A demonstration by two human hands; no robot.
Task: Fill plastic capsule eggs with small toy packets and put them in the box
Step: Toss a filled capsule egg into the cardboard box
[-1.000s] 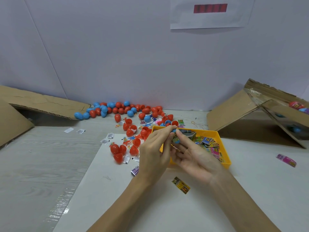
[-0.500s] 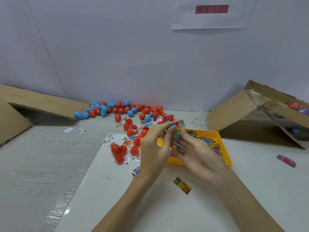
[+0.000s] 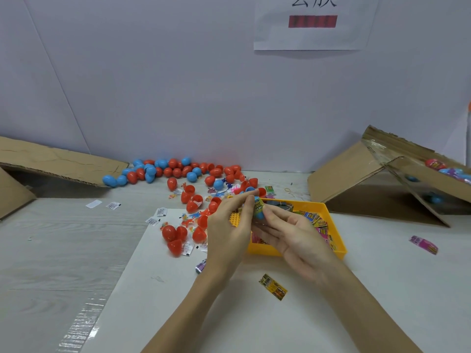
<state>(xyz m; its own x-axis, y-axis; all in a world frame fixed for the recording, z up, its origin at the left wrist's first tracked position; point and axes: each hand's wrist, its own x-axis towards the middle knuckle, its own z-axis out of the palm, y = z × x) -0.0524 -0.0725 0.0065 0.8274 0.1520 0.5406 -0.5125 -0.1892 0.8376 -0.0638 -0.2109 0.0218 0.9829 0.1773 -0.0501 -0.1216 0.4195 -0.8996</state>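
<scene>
Looking down from the head camera, I see nearest a yellow packet (image 3: pixel 272 286) lying flat on the white sheet (image 3: pixel 229 314), between my two forearms. A purple packet (image 3: pixel 201 265) peeks out just beside my left wrist.

My left hand (image 3: pixel 227 233) and right hand (image 3: pixel 293 235) meet over the near left corner of the yellow tray (image 3: pixel 339 248). Between them is a blue egg (image 3: pixel 258 209) with a yellow printed packet against it. Left fingertips pinch it from the left and above; the right thumb and forefinger pinch it from the right, the other right fingers lying fairly straight below. I cannot tell whether the packet is inside the egg or wrapped over it.

The tray holds a heap of coloured packets (image 3: pixel 314 220) toward its right side. Left of the hands, red egg halves (image 3: pixel 175 236) sit on the sheet with small white slips (image 3: pixel 155 217) and tiny toy figures around them. A pink packet (image 3: pixel 423 245) lies alone, well to the right.

Farther back, red and blue eggs (image 3: pixel 178 171) are strewn along the wall. At far right stands the tilted cardboard box (image 3: pixel 356 174), with filled eggs visible inside its upper opening. A flattened cardboard (image 3: pixel 58 161) leans at far left, and a paper sign (image 3: pixel 313 24) hangs on the wall.
</scene>
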